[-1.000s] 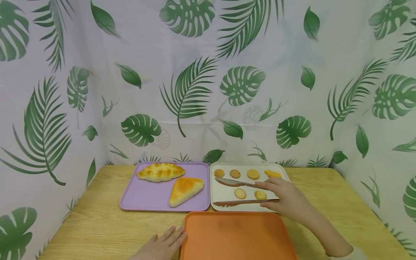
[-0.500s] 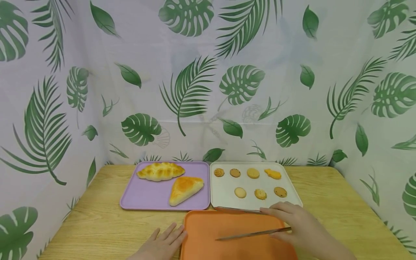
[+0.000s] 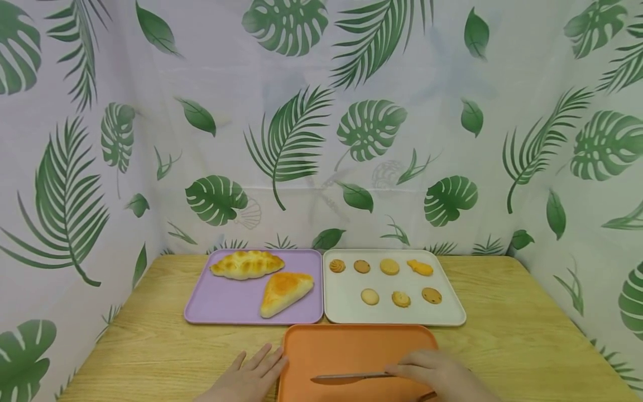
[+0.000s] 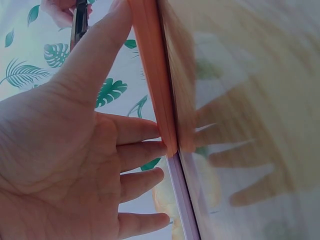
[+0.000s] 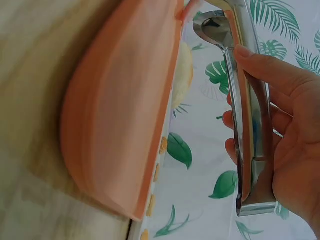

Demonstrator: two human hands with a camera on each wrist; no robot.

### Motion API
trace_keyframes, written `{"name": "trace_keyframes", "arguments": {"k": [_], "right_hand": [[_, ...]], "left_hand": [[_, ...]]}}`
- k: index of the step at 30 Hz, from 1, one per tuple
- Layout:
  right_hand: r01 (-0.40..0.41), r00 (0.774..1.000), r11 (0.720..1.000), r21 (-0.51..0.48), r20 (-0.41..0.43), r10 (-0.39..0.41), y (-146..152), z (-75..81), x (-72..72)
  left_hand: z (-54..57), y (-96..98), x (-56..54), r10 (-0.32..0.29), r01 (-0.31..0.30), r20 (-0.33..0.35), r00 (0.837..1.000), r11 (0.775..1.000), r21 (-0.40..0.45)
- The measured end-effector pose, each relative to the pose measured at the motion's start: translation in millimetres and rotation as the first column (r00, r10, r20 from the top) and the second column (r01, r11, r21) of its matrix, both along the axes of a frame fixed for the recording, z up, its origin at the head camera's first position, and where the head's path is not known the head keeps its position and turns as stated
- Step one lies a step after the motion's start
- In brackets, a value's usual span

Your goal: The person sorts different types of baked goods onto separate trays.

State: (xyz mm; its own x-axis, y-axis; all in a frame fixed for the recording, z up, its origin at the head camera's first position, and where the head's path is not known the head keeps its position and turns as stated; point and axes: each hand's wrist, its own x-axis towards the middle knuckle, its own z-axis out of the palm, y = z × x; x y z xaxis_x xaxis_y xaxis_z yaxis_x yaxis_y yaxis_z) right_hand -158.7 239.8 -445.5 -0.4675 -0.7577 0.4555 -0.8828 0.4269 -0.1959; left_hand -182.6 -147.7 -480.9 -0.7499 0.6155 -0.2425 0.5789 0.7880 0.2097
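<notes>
My right hand (image 3: 437, 371) holds metal tongs (image 3: 346, 376) over the near part of the orange tray (image 3: 351, 346). In the right wrist view, the thumb presses one arm of the tongs (image 5: 256, 192) and the fingers wrap the other side. Their rounded tip points toward the left side, and nothing shows between the arms. My left hand (image 3: 248, 377) lies with fingers straight and spread at the tray's left edge. Its thumb and fingertips meet the orange rim (image 4: 152, 65) in the left wrist view.
Behind on the left, a purple tray (image 3: 221, 304) bears a braided bread (image 3: 247, 265) and a triangular bread (image 3: 285, 294). Beside it a white tray (image 3: 344, 310) carries several small cookies, one fish-shaped (image 3: 420, 267). A leaf-patterned curtain (image 3: 301, 212) borders the wooden table (image 3: 150, 335).
My right hand has brought the tongs from above the white tray toward me, over the orange tray, and their arms have come closer together. The left hand stays at the tray's edge.
</notes>
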Motion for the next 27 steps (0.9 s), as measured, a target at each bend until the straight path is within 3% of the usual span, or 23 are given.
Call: {"name": "trace_keyframes", "arguments": {"k": [9,18,27], "right_hand": [[-0.052,0.995,0.999,-0.001,-0.085,0.052,-12,-18.7,4.0],[0.079,0.996,0.994,0.069,0.033,-0.081,-11,-12.4,1.9],[0.109,0.99,0.988,0.114,0.073,-0.118,-13,-6.3,-0.5]], "left_hand": [[-2.0,1.8,-0.3,0.01,-0.01,0.01,1.0,1.0,0.011],[-4.7,0.2,-1.3,0.008,-0.008,0.011,1.0,1.0,0.029],[-1.6,0.2,-1.0,0.01,-0.01,0.019,1.0,1.0,0.014]]}}
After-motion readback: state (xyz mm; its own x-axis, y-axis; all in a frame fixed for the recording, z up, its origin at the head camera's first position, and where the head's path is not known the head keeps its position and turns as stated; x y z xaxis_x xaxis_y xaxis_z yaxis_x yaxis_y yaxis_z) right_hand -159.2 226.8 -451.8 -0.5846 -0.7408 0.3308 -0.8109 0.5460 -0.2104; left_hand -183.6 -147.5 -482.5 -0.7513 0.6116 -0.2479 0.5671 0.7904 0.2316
